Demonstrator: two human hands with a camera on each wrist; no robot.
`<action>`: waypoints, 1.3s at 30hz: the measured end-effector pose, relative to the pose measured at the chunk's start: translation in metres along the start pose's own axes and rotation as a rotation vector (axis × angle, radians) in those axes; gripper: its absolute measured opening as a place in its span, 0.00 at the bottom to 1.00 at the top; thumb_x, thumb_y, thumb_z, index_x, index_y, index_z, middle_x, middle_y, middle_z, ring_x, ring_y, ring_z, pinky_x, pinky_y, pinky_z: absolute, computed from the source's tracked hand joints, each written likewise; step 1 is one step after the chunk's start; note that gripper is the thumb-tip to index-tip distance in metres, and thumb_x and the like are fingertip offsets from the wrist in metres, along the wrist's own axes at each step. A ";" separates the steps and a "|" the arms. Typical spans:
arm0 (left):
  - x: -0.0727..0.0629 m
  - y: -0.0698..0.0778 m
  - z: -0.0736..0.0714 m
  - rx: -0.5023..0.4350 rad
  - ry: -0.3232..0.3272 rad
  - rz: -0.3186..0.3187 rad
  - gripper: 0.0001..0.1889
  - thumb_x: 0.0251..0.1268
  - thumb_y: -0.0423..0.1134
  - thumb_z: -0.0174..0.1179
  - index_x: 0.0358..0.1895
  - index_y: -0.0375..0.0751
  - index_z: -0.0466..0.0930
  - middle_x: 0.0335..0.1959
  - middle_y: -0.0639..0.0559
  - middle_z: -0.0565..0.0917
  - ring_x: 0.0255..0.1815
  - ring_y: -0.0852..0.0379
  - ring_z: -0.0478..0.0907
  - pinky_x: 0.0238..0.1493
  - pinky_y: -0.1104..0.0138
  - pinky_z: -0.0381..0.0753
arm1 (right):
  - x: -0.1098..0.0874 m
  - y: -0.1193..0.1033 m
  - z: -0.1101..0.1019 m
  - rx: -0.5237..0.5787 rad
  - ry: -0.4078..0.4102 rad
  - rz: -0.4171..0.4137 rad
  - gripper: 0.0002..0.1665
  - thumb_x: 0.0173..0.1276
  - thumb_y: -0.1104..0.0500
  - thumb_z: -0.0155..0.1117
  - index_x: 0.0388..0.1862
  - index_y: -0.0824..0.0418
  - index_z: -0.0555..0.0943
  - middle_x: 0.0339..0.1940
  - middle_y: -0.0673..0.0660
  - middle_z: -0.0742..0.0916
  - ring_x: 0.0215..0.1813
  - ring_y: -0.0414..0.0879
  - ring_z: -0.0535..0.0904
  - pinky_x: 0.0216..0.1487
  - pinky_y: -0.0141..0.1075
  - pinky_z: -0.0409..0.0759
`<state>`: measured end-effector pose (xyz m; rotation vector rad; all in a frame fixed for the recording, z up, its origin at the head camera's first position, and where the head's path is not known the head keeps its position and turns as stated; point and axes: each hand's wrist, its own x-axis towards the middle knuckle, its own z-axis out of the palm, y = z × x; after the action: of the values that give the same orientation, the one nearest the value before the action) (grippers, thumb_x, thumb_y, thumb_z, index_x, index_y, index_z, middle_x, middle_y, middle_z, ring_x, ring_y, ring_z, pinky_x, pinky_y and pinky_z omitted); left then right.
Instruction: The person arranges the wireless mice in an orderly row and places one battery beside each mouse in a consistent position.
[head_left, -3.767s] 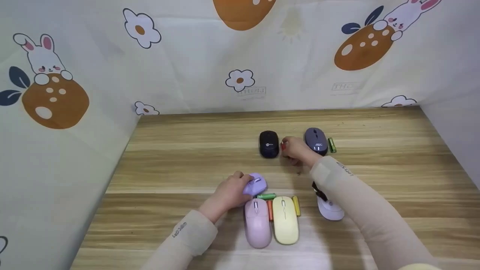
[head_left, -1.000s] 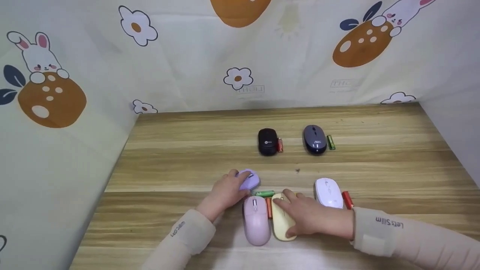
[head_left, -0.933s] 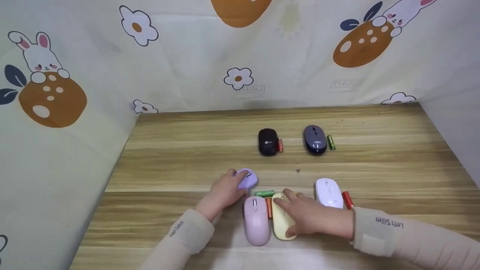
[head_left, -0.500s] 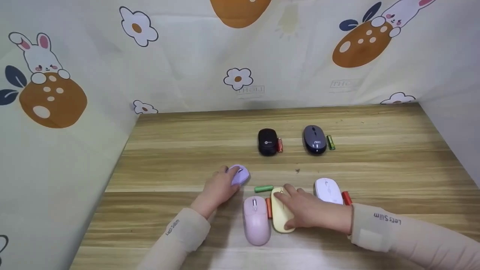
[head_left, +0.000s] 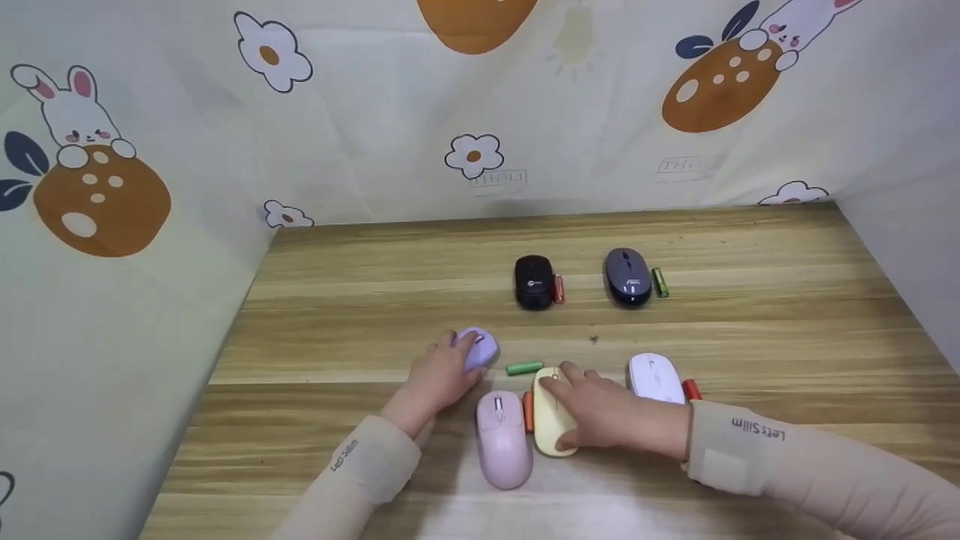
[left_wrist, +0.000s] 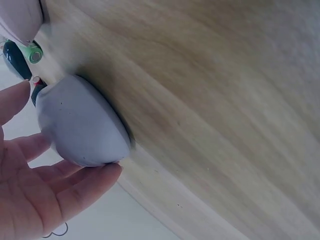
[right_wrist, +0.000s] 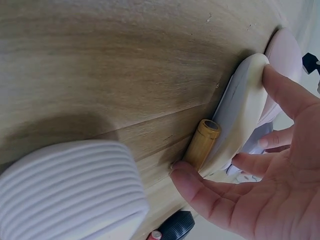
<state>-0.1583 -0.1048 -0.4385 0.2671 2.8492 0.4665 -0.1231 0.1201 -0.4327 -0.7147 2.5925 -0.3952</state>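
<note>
My left hand [head_left: 436, 375] holds the small purple mouse [head_left: 484, 351], thumb and fingers on its sides; the left wrist view shows the mouse [left_wrist: 85, 122] close to the tabletop. My right hand [head_left: 596, 411] grips the yellow mouse [head_left: 549, 424] from its right side, thumb at the near end. In the right wrist view a yellow battery [right_wrist: 201, 145] lies along that mouse, a fingertip at its far end. An orange battery [head_left: 529, 412] sits between the yellow mouse and the pink mouse [head_left: 504, 442]. Just beyond lies a green battery [head_left: 524, 368].
On the wooden table [head_left: 337, 300], a black mouse [head_left: 534, 281] has a red battery [head_left: 558, 289] beside it. A dark grey mouse [head_left: 628, 276] stands by another green battery [head_left: 660, 282]. To the right are a white mouse [head_left: 654, 377] and a red battery [head_left: 691, 390], partly behind the sleeve.
My right hand has come from the black mouse to the yellow one, which has slid forward and left. The purple mouse has moved left; the pink mouse and nearby green battery have shifted slightly.
</note>
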 end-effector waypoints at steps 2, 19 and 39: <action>0.001 0.000 0.000 -0.002 -0.001 -0.001 0.31 0.60 0.48 0.58 0.65 0.42 0.64 0.61 0.30 0.65 0.54 0.33 0.70 0.50 0.46 0.72 | 0.002 -0.002 0.000 -0.003 0.002 0.008 0.51 0.46 0.45 0.73 0.66 0.60 0.64 0.64 0.73 0.65 0.58 0.71 0.67 0.52 0.58 0.71; 0.002 -0.002 0.000 -0.012 -0.005 0.025 0.30 0.58 0.43 0.61 0.64 0.42 0.64 0.59 0.31 0.67 0.53 0.34 0.71 0.49 0.46 0.73 | 0.021 -0.013 0.000 -0.089 -0.021 -0.047 0.50 0.47 0.44 0.72 0.67 0.60 0.63 0.65 0.72 0.65 0.58 0.67 0.68 0.54 0.55 0.71; 0.003 -0.002 0.002 0.030 0.043 0.049 0.30 0.54 0.41 0.64 0.61 0.40 0.67 0.54 0.32 0.71 0.46 0.36 0.74 0.44 0.48 0.75 | 0.020 -0.012 -0.002 -0.087 -0.022 -0.057 0.48 0.47 0.47 0.73 0.66 0.59 0.65 0.63 0.73 0.67 0.59 0.68 0.67 0.55 0.55 0.70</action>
<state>-0.1610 -0.1058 -0.4412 0.3365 2.8988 0.4442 -0.1346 0.0999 -0.4327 -0.8192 2.5865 -0.2911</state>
